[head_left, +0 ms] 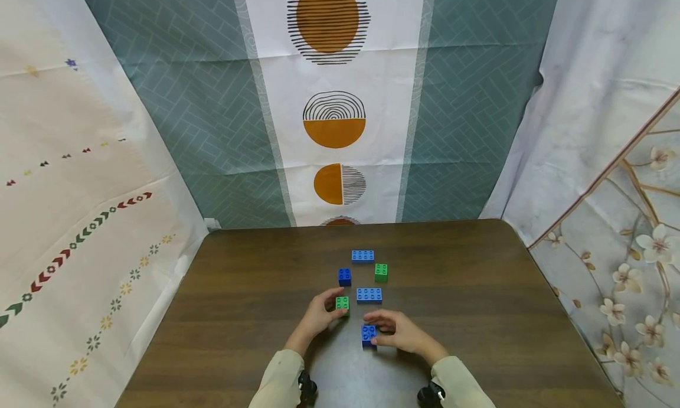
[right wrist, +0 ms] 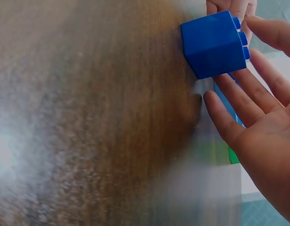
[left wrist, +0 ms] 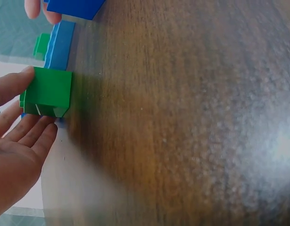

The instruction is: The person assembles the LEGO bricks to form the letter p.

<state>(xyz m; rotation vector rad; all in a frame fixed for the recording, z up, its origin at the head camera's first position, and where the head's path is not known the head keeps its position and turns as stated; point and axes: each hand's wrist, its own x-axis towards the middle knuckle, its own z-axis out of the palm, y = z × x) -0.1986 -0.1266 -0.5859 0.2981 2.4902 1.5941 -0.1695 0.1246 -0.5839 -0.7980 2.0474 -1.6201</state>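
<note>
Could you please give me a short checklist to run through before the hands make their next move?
1. Left hand has its thumb and fingers around the near green brick: ok.
2. Right hand has its thumb and fingers around the near blue brick: ok.
3. Studs on both of these bricks face up: ok.
4. Both bricks lifted off the wooden table: cannot tell; the views do not settle it.
5. Free space around the left hand: not ok; the dark blue brick and the nearer eight-stud blue brick are close by.
</note>
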